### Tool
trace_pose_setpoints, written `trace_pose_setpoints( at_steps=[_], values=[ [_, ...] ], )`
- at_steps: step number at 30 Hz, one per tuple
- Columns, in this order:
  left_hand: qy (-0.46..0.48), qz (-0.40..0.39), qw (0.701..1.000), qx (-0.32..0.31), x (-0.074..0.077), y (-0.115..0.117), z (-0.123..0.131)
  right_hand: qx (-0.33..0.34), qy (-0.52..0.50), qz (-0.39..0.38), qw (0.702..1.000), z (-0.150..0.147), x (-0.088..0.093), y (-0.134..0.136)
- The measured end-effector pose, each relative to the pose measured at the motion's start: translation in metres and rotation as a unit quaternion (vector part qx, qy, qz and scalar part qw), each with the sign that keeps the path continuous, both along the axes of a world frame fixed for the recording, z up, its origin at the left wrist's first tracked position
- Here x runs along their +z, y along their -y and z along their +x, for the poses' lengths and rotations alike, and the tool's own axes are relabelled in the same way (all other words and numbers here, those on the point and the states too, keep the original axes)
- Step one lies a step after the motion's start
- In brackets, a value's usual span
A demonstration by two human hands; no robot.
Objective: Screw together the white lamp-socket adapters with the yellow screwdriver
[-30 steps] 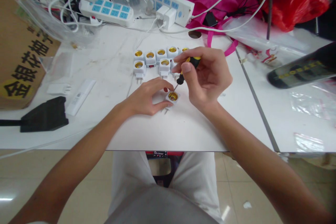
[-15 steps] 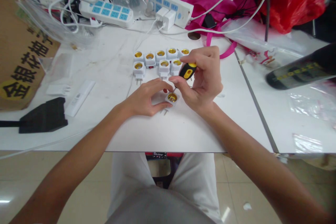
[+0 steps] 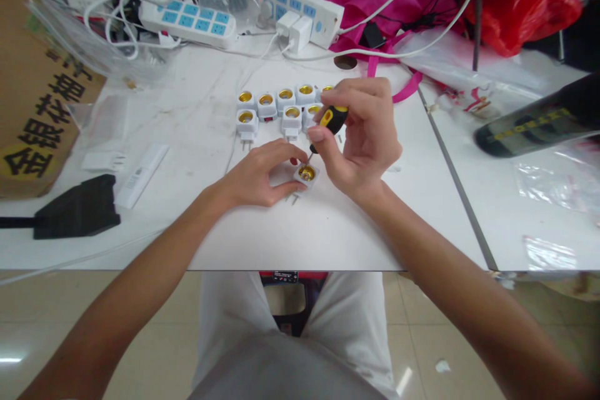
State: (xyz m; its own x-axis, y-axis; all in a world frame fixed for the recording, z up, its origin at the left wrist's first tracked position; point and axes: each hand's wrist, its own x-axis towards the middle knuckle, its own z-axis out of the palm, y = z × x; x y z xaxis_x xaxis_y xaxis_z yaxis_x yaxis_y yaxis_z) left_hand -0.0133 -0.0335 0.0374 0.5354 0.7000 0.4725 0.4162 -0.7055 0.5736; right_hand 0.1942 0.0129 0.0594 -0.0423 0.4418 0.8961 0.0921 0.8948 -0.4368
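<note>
A white plug-in lamp socket (image 3: 307,174) with a gold-coloured threaded inside lies on the table, its metal prongs towards me. My left hand (image 3: 262,174) grips it from the left between thumb and fingers. In my right hand (image 3: 363,137) is a black and yellow screwdriver (image 3: 334,119), held tilted by its handle. The screwdriver's shaft points down into the socket's opening; its very tip is hard to make out. Just beyond my hands, several like lamp sockets (image 3: 285,95) stand in two rows, some partly hidden by my right hand.
Two white power strips (image 3: 197,24) with cables lie at the back. A black bottle (image 3: 539,119) lies on the right, past a seam in the table. To the left are a black scraper-like tool (image 3: 77,207), a white narrow box (image 3: 142,176) and a cardboard box (image 3: 42,94).
My right hand's fingers have shifted on the screwdriver handle, which has turned, showing its yellow part differently. My left hand and the socket stay in place.
</note>
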Motion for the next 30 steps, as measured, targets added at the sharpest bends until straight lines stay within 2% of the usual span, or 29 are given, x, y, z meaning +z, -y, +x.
trace_pose_setpoints(
  at_steps=[3, 7, 9, 13, 15, 21, 25, 28, 30],
  values=[
    [-0.003, -0.007, 1.000, 0.002, 0.001, 0.000, 0.000, -0.019, -0.017, 0.020, 0.999, 0.000, 0.003, 0.000],
    [-0.007, -0.018, 1.000, -0.007, 0.005, 0.001, 0.001, 0.054, -0.020, -0.070, 0.996, 0.001, 0.000, 0.005],
    [-0.008, -0.016, 1.000, -0.006, 0.006, 0.001, 0.001, 0.066, -0.018, -0.088, 0.994, 0.001, -0.002, 0.006],
    [-0.004, 0.005, 1.000, 0.003, 0.002, 0.000, 0.001, 0.037, 0.009, -0.029, 0.999, 0.000, -0.006, 0.003],
    [-0.003, 0.011, 1.000, 0.007, 0.000, 0.000, 0.000, 0.047, 0.013, -0.031, 0.998, -0.002, -0.009, 0.001],
    [-0.003, 0.005, 1.000, -0.002, 0.000, 0.000, 0.000, 0.119, -0.026, -0.128, 0.984, -0.003, -0.009, 0.007],
    [0.002, 0.018, 1.000, -0.009, 0.001, 0.000, 0.002, 0.086, -0.033, -0.132, 0.987, -0.005, -0.005, 0.009],
    [0.013, 0.055, 0.998, -0.021, 0.003, -0.001, 0.003, 0.033, -0.075, -0.105, 0.991, -0.006, -0.001, 0.002],
    [0.009, 0.090, 0.996, -0.015, 0.004, -0.002, 0.004, 0.023, -0.119, -0.084, 0.989, -0.006, 0.001, -0.007]
  ],
)
